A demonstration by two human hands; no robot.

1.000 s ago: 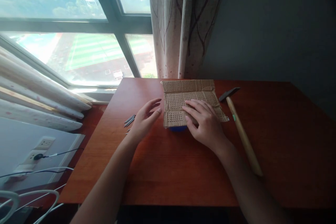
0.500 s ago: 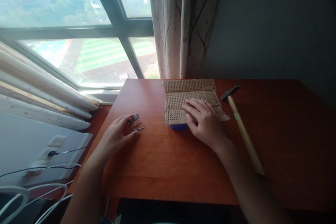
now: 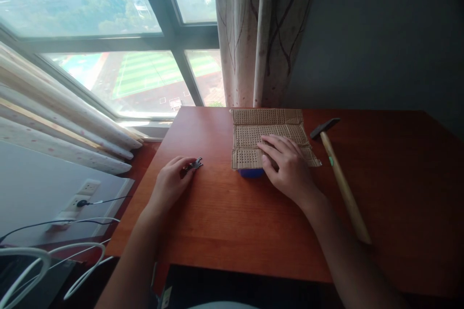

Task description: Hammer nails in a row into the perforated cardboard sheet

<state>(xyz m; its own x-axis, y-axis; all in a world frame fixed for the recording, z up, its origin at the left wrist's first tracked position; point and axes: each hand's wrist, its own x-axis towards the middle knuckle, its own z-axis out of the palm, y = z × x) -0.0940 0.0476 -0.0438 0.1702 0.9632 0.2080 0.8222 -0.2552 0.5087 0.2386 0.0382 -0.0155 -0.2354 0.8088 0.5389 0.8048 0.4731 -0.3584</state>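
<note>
My left hand has its thumb and fingers closed round a small bunch of metal nails, whose ends stick out to the right just over the table. My right hand lies palm down on a piece of cardboard full of small holes, its fingers stretched out and its thumb a little apart. The cardboard is creased into panels. Under its near edge a blue object shows in part; the rest of it is hidden.
Right of the cardboard, a hammer with a wooden handle and dark head lies on the reddish-brown wooden table. A window and curtains stand behind. White cables and a wall socket are at the lower left.
My left fingers have closed, drawing the spread nails into one bunch. My right hand stays on the cardboard. The whole view has shifted slightly.
</note>
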